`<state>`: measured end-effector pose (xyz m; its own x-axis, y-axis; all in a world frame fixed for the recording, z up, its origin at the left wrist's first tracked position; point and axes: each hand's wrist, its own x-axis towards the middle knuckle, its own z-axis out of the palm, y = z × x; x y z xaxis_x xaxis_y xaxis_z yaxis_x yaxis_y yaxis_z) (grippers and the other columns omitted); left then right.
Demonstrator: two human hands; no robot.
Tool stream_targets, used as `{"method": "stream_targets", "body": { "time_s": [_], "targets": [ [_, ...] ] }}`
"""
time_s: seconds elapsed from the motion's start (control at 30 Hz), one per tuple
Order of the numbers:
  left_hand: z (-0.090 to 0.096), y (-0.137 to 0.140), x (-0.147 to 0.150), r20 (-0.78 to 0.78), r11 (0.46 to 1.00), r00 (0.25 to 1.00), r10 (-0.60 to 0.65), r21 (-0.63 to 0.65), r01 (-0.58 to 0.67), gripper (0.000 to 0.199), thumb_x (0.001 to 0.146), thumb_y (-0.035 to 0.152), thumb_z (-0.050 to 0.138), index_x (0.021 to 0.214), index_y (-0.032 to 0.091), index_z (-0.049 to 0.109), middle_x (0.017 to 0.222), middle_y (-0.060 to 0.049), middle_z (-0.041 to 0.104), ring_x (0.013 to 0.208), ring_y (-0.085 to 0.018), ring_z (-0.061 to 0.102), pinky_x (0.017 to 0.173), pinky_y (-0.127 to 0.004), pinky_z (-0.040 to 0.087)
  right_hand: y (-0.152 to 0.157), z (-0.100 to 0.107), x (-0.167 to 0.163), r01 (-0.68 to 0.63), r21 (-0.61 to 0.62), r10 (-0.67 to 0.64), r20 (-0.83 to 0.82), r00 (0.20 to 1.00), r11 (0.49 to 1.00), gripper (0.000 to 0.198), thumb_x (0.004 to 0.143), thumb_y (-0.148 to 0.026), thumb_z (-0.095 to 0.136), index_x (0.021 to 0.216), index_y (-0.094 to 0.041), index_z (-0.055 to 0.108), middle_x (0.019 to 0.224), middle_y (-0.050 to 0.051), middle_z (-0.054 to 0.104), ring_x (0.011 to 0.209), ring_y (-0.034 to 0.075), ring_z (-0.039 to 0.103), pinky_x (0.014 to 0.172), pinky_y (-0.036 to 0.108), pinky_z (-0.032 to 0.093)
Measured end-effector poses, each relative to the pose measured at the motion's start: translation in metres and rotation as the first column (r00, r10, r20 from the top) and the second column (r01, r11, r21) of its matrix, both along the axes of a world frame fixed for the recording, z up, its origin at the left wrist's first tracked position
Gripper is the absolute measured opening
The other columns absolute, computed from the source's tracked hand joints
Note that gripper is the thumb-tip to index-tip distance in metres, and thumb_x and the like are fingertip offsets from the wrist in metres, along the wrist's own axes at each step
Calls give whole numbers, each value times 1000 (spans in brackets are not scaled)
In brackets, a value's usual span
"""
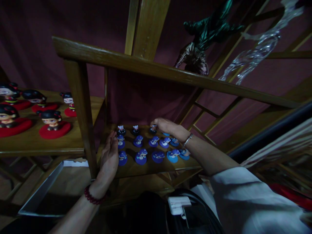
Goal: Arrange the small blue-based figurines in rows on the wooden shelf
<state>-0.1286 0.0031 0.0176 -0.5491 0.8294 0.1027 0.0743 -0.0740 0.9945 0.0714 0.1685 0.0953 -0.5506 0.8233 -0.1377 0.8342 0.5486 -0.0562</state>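
On the shelf (pixel 151 169), the right hand (pixel 168 126) is at a dark figurine (pixel 153 129), whether pinching I cannot tell; the left hand (pixel 110 159), fingers together, is beside blue figurines (pixel 122 158).

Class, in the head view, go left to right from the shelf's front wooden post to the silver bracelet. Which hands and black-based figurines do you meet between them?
Left hand, first black-based figurine, second black-based figurine, third black-based figurine, right hand.
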Motion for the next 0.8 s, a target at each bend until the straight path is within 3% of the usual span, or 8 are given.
{"method": "stream_targets", "body": {
  "time_s": [0.5,0.67,0.8],
  "targets": [
    [-3,2,0,7,1000,1000,-9,-4,9,41,93,40,41,128,21,52,134,-7,58,124,-18,52,107,-31,36,6,-8,5,43,12,-43,49,998,999,15,70,-14,56,76,-14,69,75,4,68,67,14,54,57,22,34],
    [-2,1,0,9,1000,1000,-10,10,10,41,92,40,42,127,21,52,134,-7,58,124,-19,52,108,-32,35,-5,-5,2,84,43,-87,71,994,996,16,75,-18,54,81,-15,69,78,5,68,66,13,56,54,22,34],
    [1,0,1,31,1000,1000,-4,-2,4,40,92,38,42,127,20,52,134,-8,58,124,-20,52,107,-34,37,-17,2,1,33,55,-38,105,994,998,18,75,-15,56,87,-16,70,83,6,70,72,14,59,59,22,36]
  ]
}}
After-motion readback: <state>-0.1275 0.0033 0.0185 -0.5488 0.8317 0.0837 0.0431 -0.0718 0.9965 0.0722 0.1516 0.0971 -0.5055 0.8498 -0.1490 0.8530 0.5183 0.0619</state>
